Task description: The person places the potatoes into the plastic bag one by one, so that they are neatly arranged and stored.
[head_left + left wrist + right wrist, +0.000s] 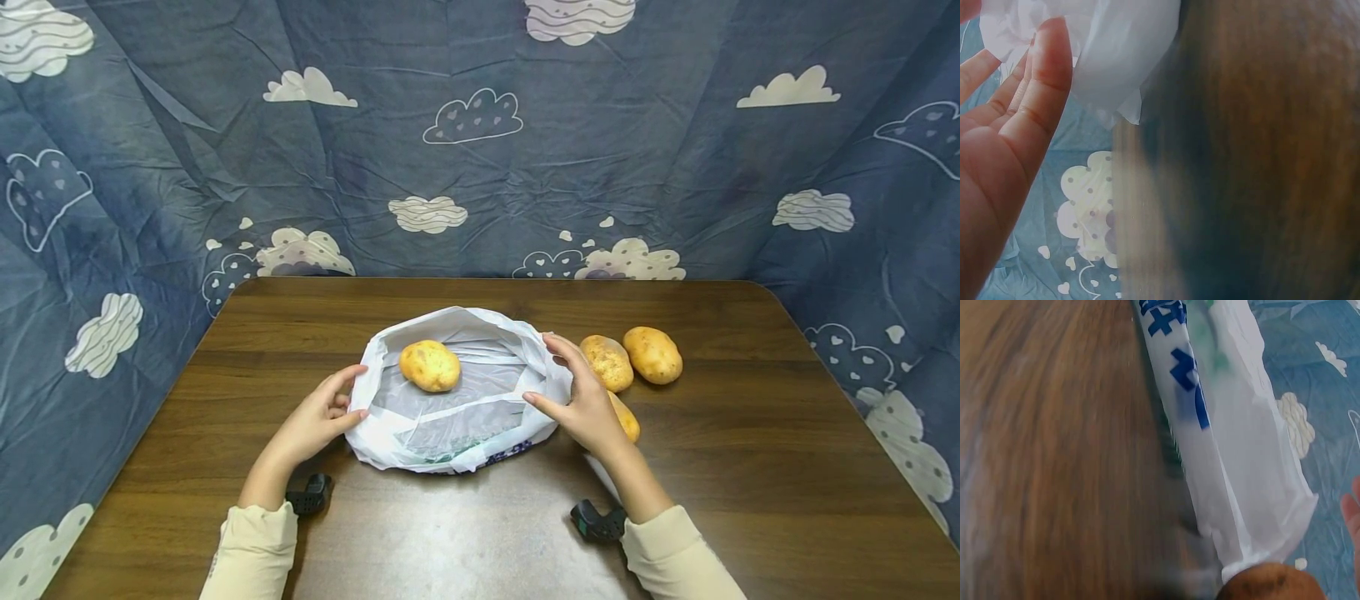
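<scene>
A white plastic bag [390, 442] lies on the table with its mouth spread wide, one potato [429, 367] inside. At the bag's left rim is my left hand [318, 417], thumb and forefinger apart, fingertips touching the plastic. The left wrist view shows this hand [1029, 119] against the bag [1129, 50]. My right hand [588, 404] is at the right rim with thumb and fingers spread, nothing gripped. In the right wrist view only a sliver of that hand [1352, 519] shows, beside the bag [1254, 462] with blue print.
Two potatoes, a nearer one [606, 363] and a farther one [652, 355], lie right of the bag. Another potato [624, 418] is partly hidden behind my right hand. A blue cloud-patterned cloth [480, 183] hangs behind the wooden table [750, 467].
</scene>
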Motion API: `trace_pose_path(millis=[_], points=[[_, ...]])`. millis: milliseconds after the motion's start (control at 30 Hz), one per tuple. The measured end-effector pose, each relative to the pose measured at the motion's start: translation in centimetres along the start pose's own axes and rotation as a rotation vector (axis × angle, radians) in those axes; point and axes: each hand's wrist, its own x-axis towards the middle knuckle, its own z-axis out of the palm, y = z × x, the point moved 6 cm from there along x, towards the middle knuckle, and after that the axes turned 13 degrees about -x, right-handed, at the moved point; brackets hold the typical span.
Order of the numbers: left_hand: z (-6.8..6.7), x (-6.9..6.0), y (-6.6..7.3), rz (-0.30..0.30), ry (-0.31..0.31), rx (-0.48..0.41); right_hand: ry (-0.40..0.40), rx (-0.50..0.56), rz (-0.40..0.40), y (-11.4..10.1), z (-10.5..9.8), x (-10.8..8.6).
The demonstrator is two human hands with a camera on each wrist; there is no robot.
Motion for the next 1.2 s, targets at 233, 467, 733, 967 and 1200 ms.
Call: trace_pose_path(millis=[233, 467, 733, 967, 1200], points=[[0.0, 0.0, -0.1, 0.001, 0.000, -0.005, 0.021, -0.072, 0.002, 0.6, -1.3, -0.8], [0.0, 0.0, -0.1, 0.010, -0.003, -0.003, 0.053, -0.105, -0.023, 1.1, -2.6, -1.7], [0.0, 0.0, -0.1, 0.001, -0.004, -0.011, 0.064, -0.135, 0.005, 2.0, -3.8, -2.8], [0.0, 0.0, -0.1, 0.001, 0.000, -0.004, 0.060, -0.176, 0.028, 3.1, -4.5, -3.9], [0.0, -0.1, 0.0, 0.004, -0.001, -0.004, 0.035, -0.212, 0.089, 3.7, -5.0, -5.0]])
